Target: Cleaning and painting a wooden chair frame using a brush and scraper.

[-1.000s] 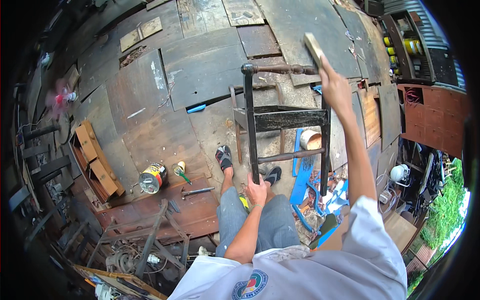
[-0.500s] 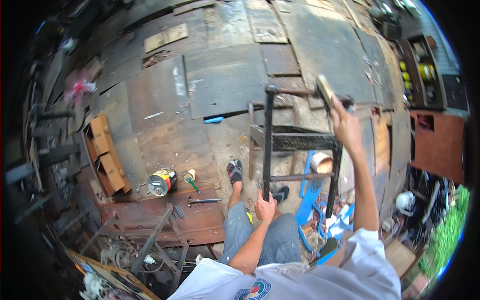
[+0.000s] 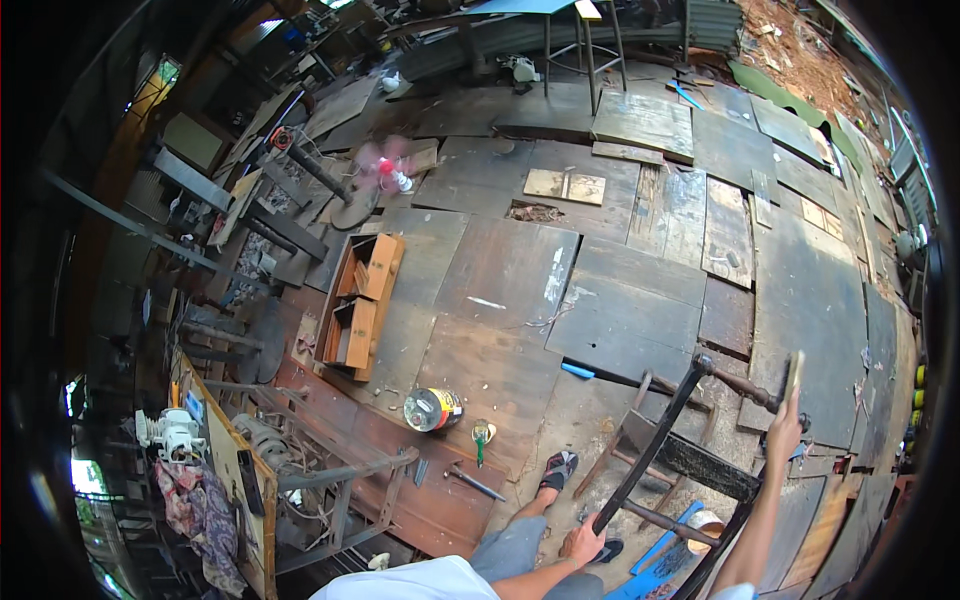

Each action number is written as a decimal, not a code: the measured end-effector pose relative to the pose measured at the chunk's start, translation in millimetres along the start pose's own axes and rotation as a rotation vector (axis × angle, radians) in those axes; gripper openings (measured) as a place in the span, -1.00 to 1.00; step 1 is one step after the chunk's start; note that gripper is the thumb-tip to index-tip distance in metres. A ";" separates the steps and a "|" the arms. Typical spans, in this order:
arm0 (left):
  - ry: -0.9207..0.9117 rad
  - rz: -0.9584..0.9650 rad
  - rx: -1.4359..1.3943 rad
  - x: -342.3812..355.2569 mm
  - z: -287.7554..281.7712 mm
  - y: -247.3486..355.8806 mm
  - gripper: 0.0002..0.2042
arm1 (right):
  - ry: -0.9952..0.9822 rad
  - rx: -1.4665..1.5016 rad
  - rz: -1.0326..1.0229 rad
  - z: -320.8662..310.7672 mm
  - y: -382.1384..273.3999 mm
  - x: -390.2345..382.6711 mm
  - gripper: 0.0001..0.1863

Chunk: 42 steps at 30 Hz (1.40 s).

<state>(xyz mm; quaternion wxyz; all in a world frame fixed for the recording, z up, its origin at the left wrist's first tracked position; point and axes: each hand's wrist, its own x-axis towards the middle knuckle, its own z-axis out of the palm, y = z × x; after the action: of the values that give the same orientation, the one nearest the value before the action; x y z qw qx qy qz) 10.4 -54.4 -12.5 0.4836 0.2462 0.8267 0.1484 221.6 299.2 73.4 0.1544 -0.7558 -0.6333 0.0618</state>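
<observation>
Wide floor of flat old boards, brown and gray, some on top of others. Scratched and dirty, with white paint marks and a ragged hole. Red dirt past the boards, far off at the top right. Near the person, a long red-brown board. Low on the right, a dark wooden chair, tilted, between the two hands. Farther left, a brown box with drawers and a fan with blurry pink blades. By the chair, a white bucket. On the boards, a round can with a black and yellow label, too small to read. Near that, a hammer. Grips a chair leg with the left hand. Grips a pale flat stick with the right hand, by the chair's top bar.
</observation>
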 end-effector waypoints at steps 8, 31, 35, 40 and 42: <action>0.028 0.063 0.051 5.5 -8.9 -13.8 -0.60 | -0.014 -0.081 -0.068 -0.7 -5.9 -76.6 -0.45; 0.130 0.315 0.053 8.1 -14.2 -2.7 -0.69 | 0.011 0.077 0.358 -31.4 27.8 -25.5 -0.49; 0.179 0.302 0.102 36.4 -32.1 -29.5 -0.49 | 0.156 -0.073 0.074 -53.3 10.5 -35.9 -0.52; 0.109 0.276 0.028 12.5 -37.6 8.2 -0.59 | -0.061 -0.110 0.121 -72.1 -2.5 -67.5 -0.52; 0.080 0.255 0.006 -2.2 -24.5 19.0 -0.69 | -0.046 -0.162 0.098 -54.8 41.2 -20.8 -0.54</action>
<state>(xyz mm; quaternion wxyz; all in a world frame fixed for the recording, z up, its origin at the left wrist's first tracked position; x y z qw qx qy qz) -5.1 -40.0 10.2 0.4267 0.3448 0.8077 0.2159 272.1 264.3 110.1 0.0747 -0.7942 -0.6020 0.0353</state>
